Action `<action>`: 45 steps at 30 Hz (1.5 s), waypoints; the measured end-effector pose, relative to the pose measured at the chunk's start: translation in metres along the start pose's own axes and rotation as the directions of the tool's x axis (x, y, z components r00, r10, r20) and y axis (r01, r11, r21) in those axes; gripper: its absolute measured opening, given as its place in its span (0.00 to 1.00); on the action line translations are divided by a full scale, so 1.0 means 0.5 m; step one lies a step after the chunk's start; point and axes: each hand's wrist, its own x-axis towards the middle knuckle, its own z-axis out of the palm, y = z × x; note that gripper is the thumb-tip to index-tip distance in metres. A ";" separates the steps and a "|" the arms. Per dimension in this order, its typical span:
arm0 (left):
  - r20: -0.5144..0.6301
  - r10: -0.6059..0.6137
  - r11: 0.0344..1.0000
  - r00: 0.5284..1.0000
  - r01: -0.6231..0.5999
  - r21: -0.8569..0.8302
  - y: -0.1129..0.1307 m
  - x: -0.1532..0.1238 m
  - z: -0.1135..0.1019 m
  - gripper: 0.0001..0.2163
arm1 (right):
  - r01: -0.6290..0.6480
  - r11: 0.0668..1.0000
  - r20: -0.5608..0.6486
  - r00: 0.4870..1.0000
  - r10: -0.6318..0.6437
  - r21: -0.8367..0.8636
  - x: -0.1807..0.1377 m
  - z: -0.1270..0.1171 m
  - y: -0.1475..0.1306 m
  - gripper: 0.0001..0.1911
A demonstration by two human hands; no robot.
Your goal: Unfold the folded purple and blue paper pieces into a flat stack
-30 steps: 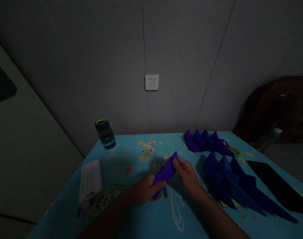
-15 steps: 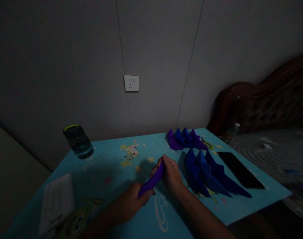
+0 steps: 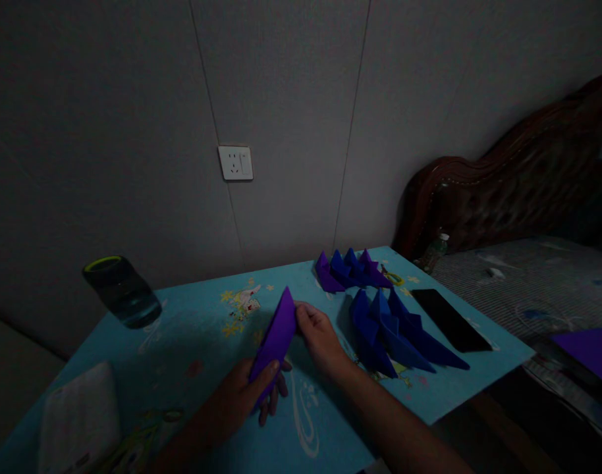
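Two hands, one item held: folded purple paper (image 3: 276, 332), long and pointed, just above the blue patterned table (image 3: 192, 342), tip aimed at the wall. Left hand (image 3: 242, 398): fingers closed round the paper's near end. Right hand (image 3: 318, 332): thumb and fingers pinched on its far edge, close to the tip. Right of the hands, lying on the table: a row of dark blue folded pieces (image 3: 390, 329); behind them, a cluster of smaller folded pieces (image 3: 350, 270); a black phone (image 3: 449, 319) just beside the row. Far left: a dark jar (image 3: 120, 289) with a yellow-green rim; a white pack (image 3: 78, 421) at the near corner. Wall: one socket (image 3: 236, 162).
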 end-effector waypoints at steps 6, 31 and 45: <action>-0.047 0.031 0.999 0.998 -0.030 0.027 0.022 0.000 0.006 0.23 | -0.107 0.993 0.265 0.957 0.115 -0.046 -0.033 0.019 0.020 0.27; -0.022 -0.059 0.997 0.998 0.057 -0.054 -0.023 0.016 0.021 0.27 | -0.206 0.977 0.240 0.952 0.189 0.050 -0.014 0.015 0.012 0.25; -0.120 0.053 0.996 0.991 -0.045 0.072 -0.001 0.006 0.022 0.24 | -0.113 0.994 0.101 0.989 0.112 0.003 -0.008 0.007 0.004 0.23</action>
